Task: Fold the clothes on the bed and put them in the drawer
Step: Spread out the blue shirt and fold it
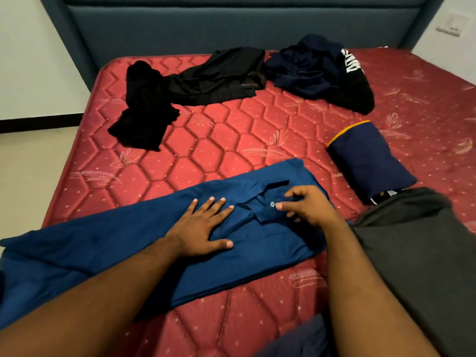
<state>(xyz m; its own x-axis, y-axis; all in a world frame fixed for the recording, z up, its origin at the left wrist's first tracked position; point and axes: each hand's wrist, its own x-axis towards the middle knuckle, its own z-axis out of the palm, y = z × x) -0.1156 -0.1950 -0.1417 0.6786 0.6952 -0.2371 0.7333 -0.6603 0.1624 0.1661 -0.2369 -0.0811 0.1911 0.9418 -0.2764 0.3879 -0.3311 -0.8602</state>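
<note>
A blue shirt (128,253) is spread across the lower middle of the frame on the red quilted mattress (219,140) of the bed, running from the lower left edge up toward the centre right. Its collar and a buttoned placket lie at the right end. The left hand (201,228) is laid flat and open on the shirt, fingers spread, just left of the collar. The right hand (311,204) is curled over the placket, and the cloth beside a small button (272,204) is pinched between its fingertips.

Just right of the shirt, at the centre right of the frame, a folded navy garment (368,161) with an orange edge is seen. A dark grey garment (417,253) is draped at the lower right, touching the folded one. Farther up, a crumpled black garment (144,106) lies at the upper left of the mattress, black trousers (219,78) at the upper centre, and a dark navy heap (309,68) with white lettering at the upper right. A blue-grey padded headboard (231,24) is seen along the top.
</note>
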